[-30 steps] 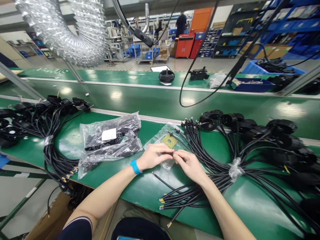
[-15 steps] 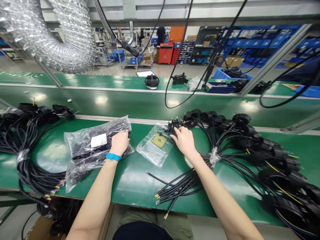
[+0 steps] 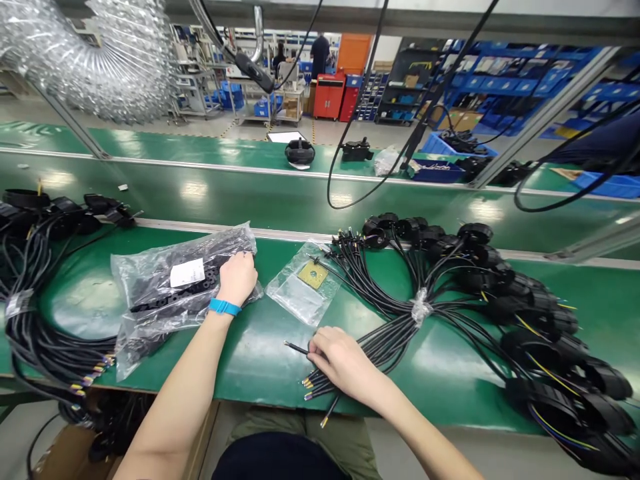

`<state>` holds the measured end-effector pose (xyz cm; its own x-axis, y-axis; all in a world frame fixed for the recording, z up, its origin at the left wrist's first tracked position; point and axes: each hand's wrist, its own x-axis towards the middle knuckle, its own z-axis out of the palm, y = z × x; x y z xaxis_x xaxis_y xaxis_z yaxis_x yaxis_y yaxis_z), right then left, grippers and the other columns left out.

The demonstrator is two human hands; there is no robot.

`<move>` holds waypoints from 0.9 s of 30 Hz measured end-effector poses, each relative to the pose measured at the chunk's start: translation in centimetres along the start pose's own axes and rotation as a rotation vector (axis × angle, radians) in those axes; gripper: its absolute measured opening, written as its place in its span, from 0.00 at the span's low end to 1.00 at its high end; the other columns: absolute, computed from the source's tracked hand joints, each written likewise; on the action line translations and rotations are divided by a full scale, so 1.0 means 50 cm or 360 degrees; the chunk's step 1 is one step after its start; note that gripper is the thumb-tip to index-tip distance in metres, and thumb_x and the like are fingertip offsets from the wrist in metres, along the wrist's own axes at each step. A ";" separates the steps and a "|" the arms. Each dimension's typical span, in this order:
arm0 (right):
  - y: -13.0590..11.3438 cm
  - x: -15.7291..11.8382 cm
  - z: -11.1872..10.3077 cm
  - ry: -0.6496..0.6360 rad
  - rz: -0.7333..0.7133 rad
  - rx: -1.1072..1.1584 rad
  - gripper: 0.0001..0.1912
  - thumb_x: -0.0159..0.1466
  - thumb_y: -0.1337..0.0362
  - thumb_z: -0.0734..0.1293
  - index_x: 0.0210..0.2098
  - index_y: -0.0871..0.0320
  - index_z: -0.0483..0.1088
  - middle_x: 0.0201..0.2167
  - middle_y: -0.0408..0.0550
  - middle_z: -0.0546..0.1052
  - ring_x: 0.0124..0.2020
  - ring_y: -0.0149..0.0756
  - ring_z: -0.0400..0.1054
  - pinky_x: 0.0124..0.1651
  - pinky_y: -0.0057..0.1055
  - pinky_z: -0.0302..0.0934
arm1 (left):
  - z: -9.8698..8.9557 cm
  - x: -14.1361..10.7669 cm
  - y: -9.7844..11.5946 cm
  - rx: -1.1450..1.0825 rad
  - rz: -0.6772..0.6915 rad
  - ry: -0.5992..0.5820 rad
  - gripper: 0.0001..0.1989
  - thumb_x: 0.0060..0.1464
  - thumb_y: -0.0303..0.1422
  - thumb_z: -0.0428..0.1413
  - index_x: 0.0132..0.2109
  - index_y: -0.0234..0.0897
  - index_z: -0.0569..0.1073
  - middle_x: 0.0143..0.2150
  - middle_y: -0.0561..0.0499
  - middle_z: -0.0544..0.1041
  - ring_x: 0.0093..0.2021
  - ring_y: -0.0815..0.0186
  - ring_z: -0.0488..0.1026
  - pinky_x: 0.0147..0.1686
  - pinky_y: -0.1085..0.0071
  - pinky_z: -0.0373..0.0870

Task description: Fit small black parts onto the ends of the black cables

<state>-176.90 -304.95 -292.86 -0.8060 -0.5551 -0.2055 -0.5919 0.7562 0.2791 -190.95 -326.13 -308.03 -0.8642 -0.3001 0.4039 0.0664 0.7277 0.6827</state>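
My left hand (image 3: 239,279), with a blue band (image 3: 225,307) at its wrist, is curled over the right end of a clear plastic bag (image 3: 145,267) full of small black parts. Its fingertips are hidden, so what lies in them cannot be made out. My right hand (image 3: 340,360) pinches a black cable (image 3: 296,347) near its stripped end, which points left. That cable belongs to a tied bundle of black cables (image 3: 383,340), whose other loose ends lie beneath the hand. Between the hands sits a flat clear bag (image 3: 300,303) with a yellowish square card (image 3: 313,274).
Black ring-shaped housings (image 3: 530,340) on cables line the right side. A second cable bundle (image 3: 55,353) lies at the left. A silver duct (image 3: 115,80) and a looped black cable (image 3: 340,205) hang overhead. People stand far behind the bench.
My right hand has come down and toward me from the far cable ends to the near ones, now pinching one cable. The left hand stays at the bag. The view has tilted slightly.
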 end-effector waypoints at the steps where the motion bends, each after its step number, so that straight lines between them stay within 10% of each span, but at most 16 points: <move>1: 0.001 0.005 -0.007 0.0012 0.0019 0.0015 0.07 0.68 0.63 0.61 0.36 0.60 0.63 0.34 0.44 0.69 0.36 0.33 0.59 0.43 0.33 0.52 | 0.002 0.001 -0.001 -0.0023 -0.0009 0.0035 0.11 0.58 0.31 0.47 0.43 0.32 0.70 0.42 0.44 0.69 0.44 0.55 0.69 0.38 0.63 0.65; 6: 0.015 0.026 -0.041 -0.0019 0.0305 0.0595 0.12 0.72 0.55 0.54 0.44 0.57 0.58 0.30 0.41 0.70 0.30 0.30 0.64 0.36 0.29 0.56 | 0.012 0.006 -0.004 -0.0065 -0.0005 0.0069 0.11 0.57 0.32 0.47 0.41 0.34 0.73 0.41 0.45 0.69 0.43 0.57 0.69 0.36 0.64 0.64; 12: 0.005 0.005 -0.042 0.0049 0.0015 -0.0246 0.28 0.64 0.59 0.67 0.60 0.56 0.57 0.50 0.49 0.67 0.49 0.41 0.61 0.51 0.38 0.56 | 0.018 0.006 -0.008 -0.0012 0.0052 -0.0052 0.12 0.59 0.33 0.47 0.42 0.34 0.74 0.43 0.44 0.69 0.45 0.56 0.69 0.37 0.64 0.64; 19: -0.015 -0.037 -0.052 -0.0296 -0.0012 -0.0185 0.11 0.69 0.60 0.60 0.35 0.61 0.68 0.38 0.48 0.67 0.41 0.37 0.60 0.43 0.34 0.56 | 0.011 0.006 -0.001 0.0031 0.0049 -0.0057 0.13 0.61 0.31 0.44 0.41 0.31 0.72 0.43 0.42 0.68 0.45 0.56 0.68 0.38 0.64 0.65; 27: 0.025 0.010 -0.077 0.0325 0.0133 0.0704 0.12 0.70 0.57 0.60 0.38 0.58 0.69 0.30 0.39 0.71 0.27 0.23 0.64 0.34 0.23 0.58 | 0.025 0.007 -0.011 -0.0087 0.0059 -0.0018 0.10 0.58 0.32 0.49 0.44 0.34 0.70 0.44 0.44 0.68 0.44 0.56 0.68 0.36 0.64 0.64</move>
<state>-178.07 -305.61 -288.98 -0.8604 -0.5096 0.0009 -0.5041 0.8510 -0.1474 -191.90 -325.89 -309.02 -0.8662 -0.2664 0.4227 0.1252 0.7033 0.6997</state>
